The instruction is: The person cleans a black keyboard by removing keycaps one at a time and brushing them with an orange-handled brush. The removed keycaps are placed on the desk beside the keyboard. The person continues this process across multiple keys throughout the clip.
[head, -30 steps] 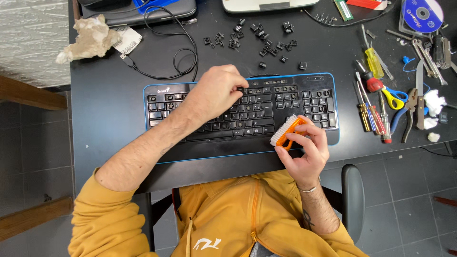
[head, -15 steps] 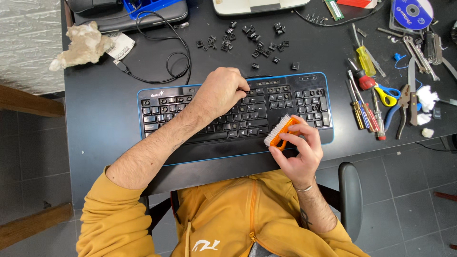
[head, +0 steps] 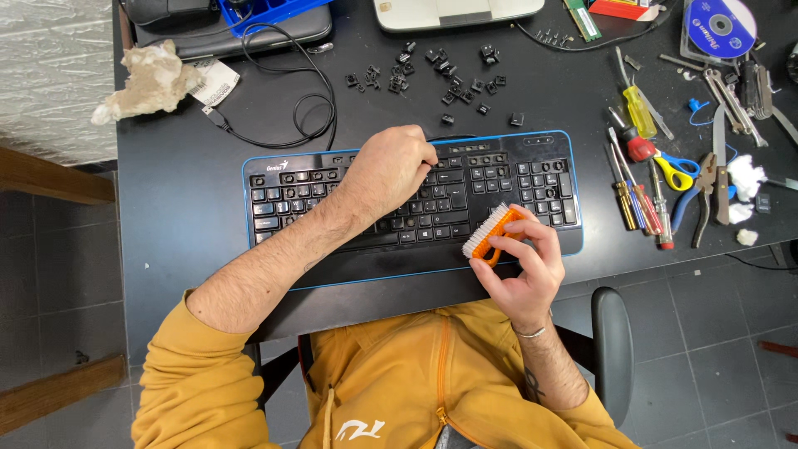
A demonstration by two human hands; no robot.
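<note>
Head cam, looking straight down at a black desk [head: 183,191]. A black keyboard with a blue rim [head: 540,179] lies across the middle, near the front edge. The left hand [head: 391,170] rests flat on the keys around the centre, fingers loosely curled at the far rows — not holding anything. The right hand [head: 519,266] is at the near right corner of the keyboard, pinching a small orange brush [head: 492,234] between thumb and fingers, with the white bristles facing left and touching the lower key rows.

Rest of the desk is pretty cluttered. Beyond the keyboard there's a scatter of loose black keycaps [head: 440,71]. Far left sits a crumpled wad of paper [head: 150,79] next to a looped black cable [head: 291,100]. Off to the right — a row of screwdrivers [head: 636,179], blue-and-yellow scissors [head: 677,166], pliers [head: 711,179], and a blue disc [head: 719,25] in the far corner. The person wears a mustard-yellow hoodie [head: 382,382].
</note>
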